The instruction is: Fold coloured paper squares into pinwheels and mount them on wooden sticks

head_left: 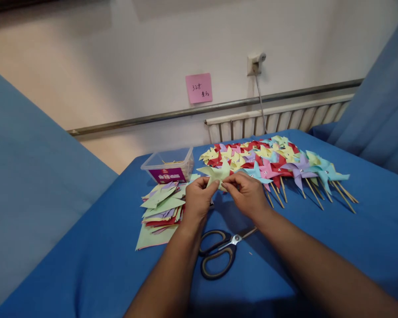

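Observation:
Both my hands meet over the middle of the table around a pale green paper pinwheel [221,173]. My left hand [200,196] grips its left side, thumb on the front. The fingertips of my right hand [245,192] pinch near its centre on the right; whether they also hold a small pin is too small to tell. Below my wrists lies a pair of scissors [219,252] with dark handles, the blades partly hidden by my right forearm. Left of my left hand rises a stack of cut coloured paper [162,210], lying on a light green sheet [149,238].
A clear plastic box [167,161] with a purple label stands behind the paper stack. Many finished pinwheels [272,161] on sticks cover the back right of the blue-covered table [116,247]. Behind are a radiator [275,121], a pipe and a plugged-in socket [254,65].

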A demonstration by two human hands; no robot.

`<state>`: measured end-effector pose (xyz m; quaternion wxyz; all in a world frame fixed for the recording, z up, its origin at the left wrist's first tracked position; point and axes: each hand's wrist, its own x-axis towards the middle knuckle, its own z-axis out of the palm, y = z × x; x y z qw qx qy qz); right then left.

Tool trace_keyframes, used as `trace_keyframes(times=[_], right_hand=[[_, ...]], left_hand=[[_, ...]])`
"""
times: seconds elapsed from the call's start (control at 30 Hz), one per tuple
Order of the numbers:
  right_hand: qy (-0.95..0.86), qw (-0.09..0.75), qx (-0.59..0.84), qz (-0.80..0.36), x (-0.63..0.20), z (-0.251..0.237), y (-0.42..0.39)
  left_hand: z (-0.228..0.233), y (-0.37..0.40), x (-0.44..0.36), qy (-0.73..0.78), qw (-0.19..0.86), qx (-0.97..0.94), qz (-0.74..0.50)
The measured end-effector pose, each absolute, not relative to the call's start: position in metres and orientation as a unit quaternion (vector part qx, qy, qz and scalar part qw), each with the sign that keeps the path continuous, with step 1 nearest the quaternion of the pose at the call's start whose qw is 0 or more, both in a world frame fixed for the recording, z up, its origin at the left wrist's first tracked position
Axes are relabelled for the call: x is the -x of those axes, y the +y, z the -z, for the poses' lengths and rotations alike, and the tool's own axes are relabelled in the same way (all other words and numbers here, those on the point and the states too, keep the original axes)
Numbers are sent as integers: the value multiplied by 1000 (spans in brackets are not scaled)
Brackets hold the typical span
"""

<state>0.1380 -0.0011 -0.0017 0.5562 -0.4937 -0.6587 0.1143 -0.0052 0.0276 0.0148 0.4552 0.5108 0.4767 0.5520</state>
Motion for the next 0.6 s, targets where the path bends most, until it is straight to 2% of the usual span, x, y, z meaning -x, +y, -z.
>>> trace_keyframes(times=[0.37, 0.6], right_hand=[[-632, 572, 505, -135, -138, 2, -1], [-629, 570, 509, -140, -138, 0, -2]], left_hand=[[-15, 25, 4, 443, 518, -497, -537], [-20, 22, 3, 451, 509, -499, -537]])
